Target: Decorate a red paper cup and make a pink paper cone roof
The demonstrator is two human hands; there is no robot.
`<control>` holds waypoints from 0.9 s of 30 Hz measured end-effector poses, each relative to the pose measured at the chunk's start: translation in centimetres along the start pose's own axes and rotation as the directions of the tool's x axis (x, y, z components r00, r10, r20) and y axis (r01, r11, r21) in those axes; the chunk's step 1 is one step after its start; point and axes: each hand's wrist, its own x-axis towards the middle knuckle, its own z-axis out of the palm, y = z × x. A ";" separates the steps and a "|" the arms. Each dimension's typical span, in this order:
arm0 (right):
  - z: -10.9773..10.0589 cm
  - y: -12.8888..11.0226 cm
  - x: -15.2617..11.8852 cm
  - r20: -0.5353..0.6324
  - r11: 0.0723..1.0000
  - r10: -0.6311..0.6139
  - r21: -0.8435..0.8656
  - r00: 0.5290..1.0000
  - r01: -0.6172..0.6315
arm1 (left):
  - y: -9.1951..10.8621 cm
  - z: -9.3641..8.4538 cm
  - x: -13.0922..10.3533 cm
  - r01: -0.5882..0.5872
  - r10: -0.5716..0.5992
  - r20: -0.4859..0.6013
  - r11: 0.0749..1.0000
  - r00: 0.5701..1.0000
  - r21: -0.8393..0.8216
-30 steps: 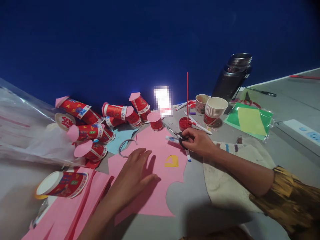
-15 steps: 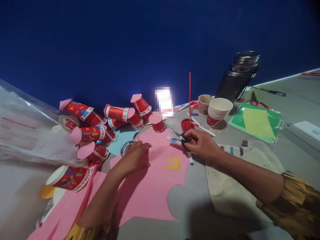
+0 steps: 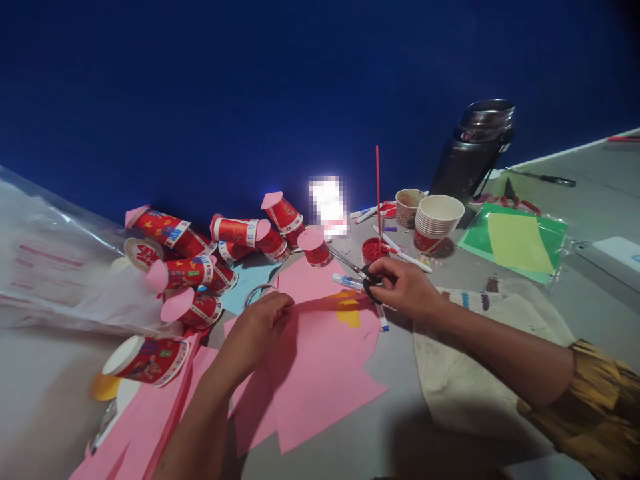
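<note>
At the pink sheet's [image 3: 320, 373] far-left edge the left hand [image 3: 260, 327] pinches it, while off its far-right edge the scissors [image 3: 359, 269] slant away leftward from the nearer right hand [image 3: 405, 287], its fingers wrapped around their handles.

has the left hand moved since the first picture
Yes. Judged against the silvery ring, the left hand has shifted left and farther from the wearer; in this view it now overlaps the ring's near edge.
</note>
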 end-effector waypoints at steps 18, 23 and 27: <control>0.0 0.0 0.1 -0.058 0.995 0.013 0.102 0.998 -0.007 | -2.7 -0.1 -0.5 0.220 -0.153 0.190 0.885 0.970 -0.411; 0.2 0.5 0.2 -0.060 0.995 0.009 0.100 0.998 -0.003 | -2.2 0.4 0.1 0.207 -0.105 0.252 0.883 0.962 -0.421; 0.0 0.4 0.2 -0.042 0.997 0.013 0.073 0.999 -0.010 | -1.8 -0.5 0.6 0.184 -0.107 0.226 0.915 0.968 -0.359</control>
